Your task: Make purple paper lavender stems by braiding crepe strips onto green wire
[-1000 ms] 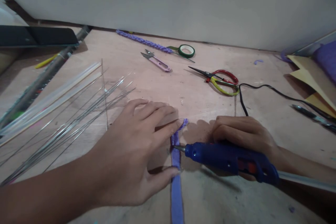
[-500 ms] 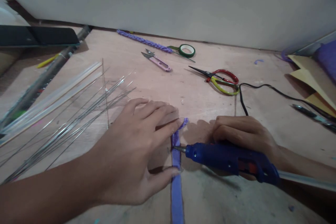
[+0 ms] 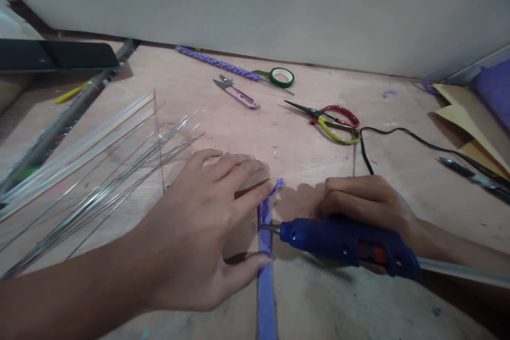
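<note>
A narrow purple strip (image 3: 266, 292) runs lengthwise on the table, with a small twisted purple end at its top. Fingers spread, my left hand (image 3: 215, 223) lies over the strip's left side; index fingertip and thumb press on it. My right hand (image 3: 362, 204) is wrapped round a blue hot glue gun (image 3: 322, 239), which lies sideways with a clear glue stick (image 3: 458, 268) out of its back. The gun's metal nozzle (image 3: 271, 228) meets the strip between my left index finger and thumb. A shiny, darker patch shows on the strip just above the nozzle.
Thin metal wires (image 3: 119, 191) and clear glue sticks (image 3: 91, 143) lie at left. Farther back are pink thread snips (image 3: 239, 94), green tape (image 3: 282, 77), a fuzzy purple stem (image 3: 219, 64) and red-and-yellow scissors (image 3: 338, 125). A black cord (image 3: 414, 135) and a pen (image 3: 470, 172) lie at right.
The nozzle has slid slightly down along the strip, toward me. My left hand keeps its place on the strip, and the whole view has shifted a little.
</note>
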`<move>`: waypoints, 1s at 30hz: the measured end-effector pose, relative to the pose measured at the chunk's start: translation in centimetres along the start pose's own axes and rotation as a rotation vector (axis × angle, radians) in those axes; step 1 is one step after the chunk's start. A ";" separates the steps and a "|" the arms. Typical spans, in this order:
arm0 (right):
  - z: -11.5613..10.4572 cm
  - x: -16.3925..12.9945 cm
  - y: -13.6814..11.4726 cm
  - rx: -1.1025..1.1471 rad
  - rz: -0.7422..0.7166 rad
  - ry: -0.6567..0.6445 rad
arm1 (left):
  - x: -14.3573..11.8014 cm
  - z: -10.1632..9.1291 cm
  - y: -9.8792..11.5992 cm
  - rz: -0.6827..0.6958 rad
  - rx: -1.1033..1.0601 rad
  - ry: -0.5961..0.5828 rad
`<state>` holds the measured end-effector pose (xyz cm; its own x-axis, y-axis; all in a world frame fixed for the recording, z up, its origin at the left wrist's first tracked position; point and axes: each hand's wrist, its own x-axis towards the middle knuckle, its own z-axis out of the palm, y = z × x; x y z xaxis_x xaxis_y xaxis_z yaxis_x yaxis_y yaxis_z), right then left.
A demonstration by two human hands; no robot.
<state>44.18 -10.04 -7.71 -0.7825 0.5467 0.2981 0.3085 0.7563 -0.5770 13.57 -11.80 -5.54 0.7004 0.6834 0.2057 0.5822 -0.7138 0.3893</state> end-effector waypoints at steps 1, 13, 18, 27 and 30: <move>0.0 0.0 -0.1 -0.023 -0.009 -0.005 | 0.0 0.0 0.0 -0.007 -0.003 0.005; -6.4 -0.6 -3.8 -0.058 0.112 0.082 | 0.2 0.1 0.0 -0.005 0.023 -0.018; -10.2 -4.6 2.3 -0.665 0.309 0.173 | 0.0 -0.1 -0.1 0.016 0.057 -0.037; -12.5 -8.0 5.6 -0.708 0.304 -0.044 | -0.1 -0.2 -0.1 0.013 0.053 -0.055; -11.4 -5.0 3.5 -0.695 0.279 0.020 | -0.1 -0.1 -0.2 0.017 0.049 -0.038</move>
<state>55.35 -6.03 -2.52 -0.6174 0.7525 0.2291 0.7697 0.6381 -0.0218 13.34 -11.74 -5.50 0.7249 0.6657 0.1770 0.5891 -0.7323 0.3415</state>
